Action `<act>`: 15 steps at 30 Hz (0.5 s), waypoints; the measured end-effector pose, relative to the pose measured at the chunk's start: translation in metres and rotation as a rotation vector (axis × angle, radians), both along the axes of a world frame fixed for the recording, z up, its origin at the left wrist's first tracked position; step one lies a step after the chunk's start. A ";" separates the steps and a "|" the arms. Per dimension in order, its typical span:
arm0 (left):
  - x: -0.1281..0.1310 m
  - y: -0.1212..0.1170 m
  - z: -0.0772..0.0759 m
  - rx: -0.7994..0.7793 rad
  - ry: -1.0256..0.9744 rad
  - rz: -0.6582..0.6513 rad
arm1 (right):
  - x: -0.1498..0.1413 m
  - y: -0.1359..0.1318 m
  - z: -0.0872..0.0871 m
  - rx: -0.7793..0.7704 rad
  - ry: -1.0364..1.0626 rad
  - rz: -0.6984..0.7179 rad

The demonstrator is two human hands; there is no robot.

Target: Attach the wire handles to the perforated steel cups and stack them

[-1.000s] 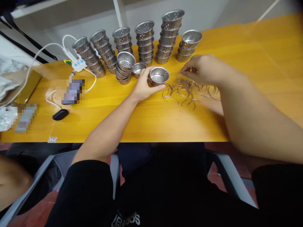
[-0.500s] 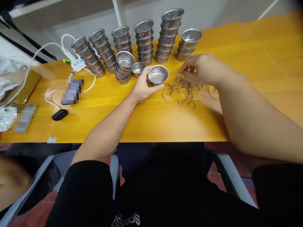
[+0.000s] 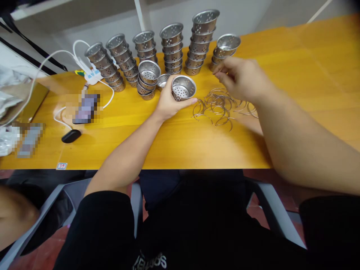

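Note:
My left hand (image 3: 168, 103) is closed round a perforated metal strainer cup (image 3: 183, 88), its open mouth tilted up toward me. To the right, my right hand (image 3: 239, 77) hovers over a loose heap of curved metal wires (image 3: 219, 103). Its thumb and fingers are pinched together; whatever they hold is too small to make out. Just behind the left hand stand a short stack of the same cups (image 3: 149, 77) and a single cup (image 3: 163, 80), partly hidden by that hand.
Several tall stacks of perforated cups (image 3: 171, 48) line the back of the yellow table (image 3: 168, 150). Left of them are a power strip (image 3: 92, 75) with white cables, a phone (image 3: 86, 108) and a black oval object (image 3: 71, 136). Another person's limb (image 3: 17, 213) shows at lower left.
My right hand has lifted slightly away from the wire heap, fingers still pinched. The cup in my left hand has shifted a little left and tipped more toward the right hand.

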State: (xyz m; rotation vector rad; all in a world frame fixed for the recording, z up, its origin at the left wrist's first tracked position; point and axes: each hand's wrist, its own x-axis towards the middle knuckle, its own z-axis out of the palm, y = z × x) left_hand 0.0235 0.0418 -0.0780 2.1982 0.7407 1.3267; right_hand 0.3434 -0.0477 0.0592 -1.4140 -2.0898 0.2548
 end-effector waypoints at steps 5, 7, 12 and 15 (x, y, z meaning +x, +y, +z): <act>0.008 0.007 -0.014 0.047 -0.021 -0.062 | -0.020 -0.002 -0.013 -0.039 0.288 0.190; 0.011 0.005 -0.017 0.044 -0.020 -0.109 | -0.030 -0.006 -0.014 -0.060 0.364 0.242; 0.014 -0.017 -0.003 -0.006 0.041 -0.144 | -0.048 -0.021 -0.011 -0.102 0.344 0.162; 0.015 -0.034 0.011 -0.089 0.096 -0.150 | -0.053 -0.027 -0.008 -0.131 0.265 0.104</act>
